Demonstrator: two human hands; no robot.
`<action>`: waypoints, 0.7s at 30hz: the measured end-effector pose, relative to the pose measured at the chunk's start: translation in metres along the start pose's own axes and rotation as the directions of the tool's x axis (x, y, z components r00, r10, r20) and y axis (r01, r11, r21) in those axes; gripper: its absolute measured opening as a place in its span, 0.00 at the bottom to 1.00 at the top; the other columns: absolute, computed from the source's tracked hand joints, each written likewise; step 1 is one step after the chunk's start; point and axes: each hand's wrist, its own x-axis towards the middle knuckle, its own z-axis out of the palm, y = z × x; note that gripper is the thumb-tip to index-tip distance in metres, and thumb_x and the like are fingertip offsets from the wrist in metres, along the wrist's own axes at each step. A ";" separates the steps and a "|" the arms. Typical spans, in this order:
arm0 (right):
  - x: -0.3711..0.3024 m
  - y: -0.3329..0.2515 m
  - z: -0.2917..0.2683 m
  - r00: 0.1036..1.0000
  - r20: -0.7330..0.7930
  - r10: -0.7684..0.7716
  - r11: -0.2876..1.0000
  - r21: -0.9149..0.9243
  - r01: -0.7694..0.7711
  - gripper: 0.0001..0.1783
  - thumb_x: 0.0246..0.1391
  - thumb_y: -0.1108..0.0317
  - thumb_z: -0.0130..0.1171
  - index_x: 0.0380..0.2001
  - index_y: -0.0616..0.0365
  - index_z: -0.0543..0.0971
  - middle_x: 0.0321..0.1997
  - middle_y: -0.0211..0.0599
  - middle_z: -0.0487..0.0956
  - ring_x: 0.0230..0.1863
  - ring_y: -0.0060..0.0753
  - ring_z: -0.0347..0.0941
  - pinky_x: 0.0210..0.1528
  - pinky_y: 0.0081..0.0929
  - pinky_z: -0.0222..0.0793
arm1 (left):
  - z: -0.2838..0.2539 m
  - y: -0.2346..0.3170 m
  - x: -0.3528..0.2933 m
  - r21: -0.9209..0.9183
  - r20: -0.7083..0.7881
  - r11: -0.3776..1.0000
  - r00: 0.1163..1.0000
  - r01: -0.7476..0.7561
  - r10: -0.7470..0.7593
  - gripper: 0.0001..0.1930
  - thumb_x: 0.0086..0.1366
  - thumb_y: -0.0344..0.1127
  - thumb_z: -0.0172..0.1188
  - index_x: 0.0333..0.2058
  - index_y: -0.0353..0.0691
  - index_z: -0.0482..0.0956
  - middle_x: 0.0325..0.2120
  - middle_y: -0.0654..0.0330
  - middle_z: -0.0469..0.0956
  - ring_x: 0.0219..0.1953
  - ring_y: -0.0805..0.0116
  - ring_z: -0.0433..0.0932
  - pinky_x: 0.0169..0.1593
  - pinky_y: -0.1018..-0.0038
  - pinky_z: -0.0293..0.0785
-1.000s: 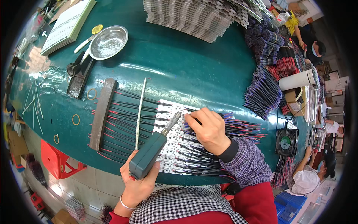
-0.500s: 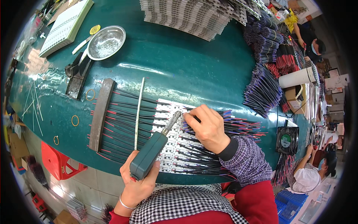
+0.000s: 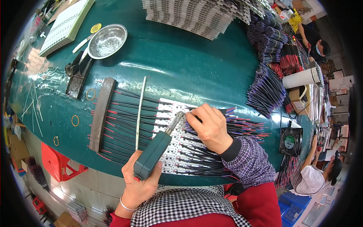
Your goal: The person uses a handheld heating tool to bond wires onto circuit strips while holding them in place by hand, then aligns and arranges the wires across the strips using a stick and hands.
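Observation:
My left hand (image 3: 140, 185) is closed around a dark green soldering gun (image 3: 152, 155). Its metal tip (image 3: 175, 123) points at the upper part of a white circuit board panel (image 3: 163, 145). Close beside the tip, my right hand (image 3: 212, 130) pinches what looks like the end of a black wire at the board; the fingers partly hide it. Black wires (image 3: 198, 157) with red and purple ends run off the panel's right side. To its left, more wires (image 3: 126, 117) pass under a thin pale rod (image 3: 140, 109) and a heavy metal bar (image 3: 103, 117).
A metal bowl (image 3: 109, 41) and a black stand (image 3: 77, 83) sit at the far left. Stacked panels (image 3: 189, 19) rise at the back; wire bundles (image 3: 266, 90) lie on the right near a small fan (image 3: 291, 142). Co-workers (image 3: 312, 178) sit at the right.
My hands and the soldering gun have stayed almost in place at the board. On the right, a co-worker in white has turned their head and moved an arm.

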 end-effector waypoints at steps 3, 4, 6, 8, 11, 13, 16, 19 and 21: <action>-0.001 -0.002 -0.003 0.999 0.043 0.025 1.000 0.011 -0.025 0.15 0.42 0.74 0.60 0.38 0.59 0.81 0.33 0.34 0.74 0.35 0.36 0.73 0.34 0.31 0.67 | 0.000 -0.001 -0.002 -0.013 -0.015 1.000 1.000 -0.017 0.017 0.08 0.55 0.20 0.67 0.35 0.29 0.81 0.28 0.57 0.77 0.25 0.70 0.74 0.30 0.75 0.70; 0.000 -0.002 -0.002 0.998 0.057 0.030 0.999 0.011 -0.031 0.15 0.42 0.74 0.60 0.38 0.59 0.81 0.33 0.34 0.74 0.35 0.36 0.73 0.34 0.31 0.67 | 0.000 -0.001 -0.002 -0.044 -0.041 0.998 0.999 -0.036 0.035 0.09 0.55 0.20 0.67 0.36 0.29 0.81 0.28 0.57 0.76 0.25 0.70 0.74 0.30 0.76 0.70; 0.001 0.000 0.000 1.000 -0.001 -0.015 1.000 -0.019 0.015 0.11 0.44 0.71 0.58 0.34 0.58 0.79 0.30 0.31 0.69 0.33 0.30 0.69 0.30 0.29 0.60 | -0.001 0.000 -0.004 -0.009 -0.051 0.997 0.996 -0.077 0.077 0.09 0.55 0.21 0.67 0.36 0.29 0.82 0.28 0.57 0.77 0.25 0.71 0.74 0.30 0.76 0.70; 0.000 0.000 0.001 1.000 -0.011 -0.029 0.999 -0.017 0.029 0.11 0.44 0.71 0.58 0.34 0.58 0.79 0.30 0.30 0.69 0.33 0.30 0.69 0.30 0.29 0.60 | -0.002 0.001 -0.005 0.031 -0.058 0.993 0.991 -0.117 0.118 0.09 0.55 0.21 0.68 0.36 0.29 0.82 0.28 0.57 0.77 0.26 0.72 0.74 0.31 0.77 0.70; -0.001 0.001 0.002 0.999 -0.020 -0.026 1.000 -0.010 0.026 0.10 0.45 0.72 0.58 0.34 0.59 0.79 0.30 0.31 0.69 0.33 0.30 0.69 0.30 0.29 0.61 | -0.002 0.002 -0.006 -0.041 -0.096 0.997 0.994 -0.059 0.055 0.10 0.55 0.20 0.68 0.37 0.28 0.82 0.30 0.57 0.78 0.27 0.72 0.75 0.31 0.77 0.71; -0.003 0.002 0.002 0.999 -0.025 -0.028 1.000 -0.001 0.028 0.11 0.45 0.72 0.58 0.35 0.59 0.79 0.30 0.31 0.69 0.33 0.31 0.69 0.30 0.29 0.61 | -0.002 0.002 -0.006 -0.016 -0.081 0.997 0.994 -0.077 0.075 0.10 0.54 0.19 0.67 0.37 0.27 0.82 0.31 0.57 0.79 0.28 0.72 0.76 0.32 0.76 0.72; -0.003 0.001 0.002 0.999 -0.046 -0.019 0.999 0.050 0.021 0.11 0.45 0.72 0.58 0.35 0.59 0.79 0.30 0.31 0.70 0.33 0.31 0.70 0.31 0.29 0.62 | -0.002 0.001 -0.006 -0.027 -0.053 0.997 0.996 -0.068 0.067 0.11 0.54 0.19 0.67 0.38 0.28 0.82 0.31 0.56 0.79 0.29 0.71 0.77 0.32 0.76 0.73; -0.002 0.000 0.001 0.999 -0.035 -0.020 0.998 0.059 0.022 0.11 0.45 0.72 0.59 0.35 0.60 0.79 0.30 0.31 0.70 0.33 0.32 0.70 0.31 0.29 0.62 | 0.000 0.000 -0.006 -0.013 -0.047 0.999 0.998 -0.044 0.043 0.10 0.54 0.19 0.66 0.37 0.29 0.82 0.31 0.55 0.79 0.28 0.69 0.78 0.33 0.75 0.73; -0.002 -0.001 0.000 0.998 -0.048 -0.034 0.998 0.042 0.036 0.11 0.45 0.72 0.59 0.34 0.60 0.79 0.29 0.32 0.70 0.33 0.32 0.70 0.30 0.29 0.63 | 0.001 0.000 -0.006 -0.017 -0.041 0.999 0.999 -0.029 0.028 0.10 0.54 0.19 0.66 0.37 0.29 0.82 0.31 0.55 0.79 0.28 0.68 0.78 0.33 0.75 0.74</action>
